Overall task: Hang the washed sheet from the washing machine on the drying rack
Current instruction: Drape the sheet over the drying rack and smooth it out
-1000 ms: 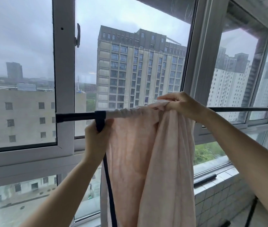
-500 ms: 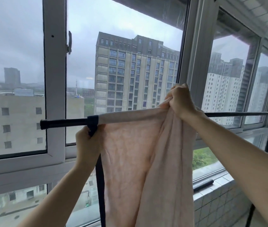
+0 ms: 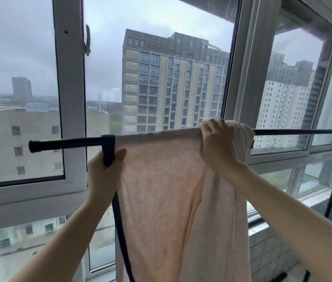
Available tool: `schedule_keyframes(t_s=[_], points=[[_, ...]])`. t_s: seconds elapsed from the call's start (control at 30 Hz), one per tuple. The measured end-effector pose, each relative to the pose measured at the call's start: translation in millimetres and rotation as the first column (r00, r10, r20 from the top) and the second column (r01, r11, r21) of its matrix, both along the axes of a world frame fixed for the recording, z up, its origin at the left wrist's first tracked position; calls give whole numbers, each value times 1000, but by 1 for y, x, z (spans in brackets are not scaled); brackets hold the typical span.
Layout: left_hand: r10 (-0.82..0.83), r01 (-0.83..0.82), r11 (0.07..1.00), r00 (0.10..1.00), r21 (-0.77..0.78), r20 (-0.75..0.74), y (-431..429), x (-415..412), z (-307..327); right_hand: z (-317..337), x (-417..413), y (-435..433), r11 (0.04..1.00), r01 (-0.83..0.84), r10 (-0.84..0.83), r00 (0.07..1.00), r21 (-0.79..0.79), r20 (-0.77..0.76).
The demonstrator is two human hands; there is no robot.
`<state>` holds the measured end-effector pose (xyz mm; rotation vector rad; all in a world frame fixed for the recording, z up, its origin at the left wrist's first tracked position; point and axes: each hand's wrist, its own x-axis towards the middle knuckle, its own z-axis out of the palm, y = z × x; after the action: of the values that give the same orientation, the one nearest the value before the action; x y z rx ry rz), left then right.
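The left hand (image 3: 104,176) and right hand (image 3: 218,147) clutch the pale pink cloth sheet (image 3: 161,190) on the black metal rod (image 3: 65,142). Bunched under the right fingers (image 3: 211,130), it may slip.

White-framed windows (image 3: 69,98) fill the wall, with a handle (image 3: 87,42) on the left sash. Outside, under a grey overcast sky (image 3: 18,37), stands a tall beige apartment block (image 3: 171,82). At lower right, a tiled ledge (image 3: 268,251) runs beneath the glass.

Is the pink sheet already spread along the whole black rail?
No: the sheet is bunched in the right hand, and the rail beyond it is bare.
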<state>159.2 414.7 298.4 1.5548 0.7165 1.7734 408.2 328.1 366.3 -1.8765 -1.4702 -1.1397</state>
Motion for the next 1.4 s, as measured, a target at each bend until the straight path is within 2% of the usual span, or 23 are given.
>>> schedule_keyframes(t_s=[0.17, 0.3, 0.47, 0.53, 0.67, 0.77, 0.9, 0.97, 1.03, 1.17, 1.23, 1.3, 1.4], points=[[8, 4, 996, 991, 85, -136, -1, -11, -17, -45, -36, -5, 1000, 15, -15, 995, -3, -98], [-107, 108, 994, 973, -6, -205, -1, -12, -47, -76, -65, -8, 999, -26, 28, 988, 20, -154], [-289, 204, 947, 880, -250, -376, -2, -8, -102, -139, -77, -9, 990, -19, 14, 999, -143, -36], [-274, 167, 943, 882, -289, -383, 0, -12, -120, -175, -71, -11, 971, 14, -2, 999, -238, 53], [-169, 72, 957, 926, -282, -338, 5, -19, -132, -254, -63, -23, 913, -23, 89, 986, -406, 144], [-106, 23, 971, 934, -236, -341, 4, -25, -135, -304, -57, -39, 817, -4, 175, 954, -577, 242], [-111, 47, 975, 948, -216, -297, 10, -36, -136, -327, -31, -57, 777, 112, 138, 929, -619, 342], [-159, 87, 967, 941, -241, -297, 5, -35, -136, -328, -32, -58, 780, 110, 96, 952, -616, 292], [-251, 169, 942, 928, -292, -274, -6, -30, -138, -319, -52, -52, 811, 16, 109, 978, -585, 178], [-496, 425, 834, 856, -352, -143, -21, -32, -138, -276, -112, -38, 895, -217, 191, 976, -391, -106], [-593, 524, 775, 797, -354, -118, -16, -41, -139, -247, -141, -36, 902, -304, 224, 936, -306, -272], [-634, 565, 737, 769, -371, -89, -16, -48, -137, -221, -163, -33, 889, -375, 219, 852, -263, -475], [-579, 516, 793, 805, -324, -133, -16, -53, -135, -201, -184, -22, 888, -393, 164, 755, -239, -634]])
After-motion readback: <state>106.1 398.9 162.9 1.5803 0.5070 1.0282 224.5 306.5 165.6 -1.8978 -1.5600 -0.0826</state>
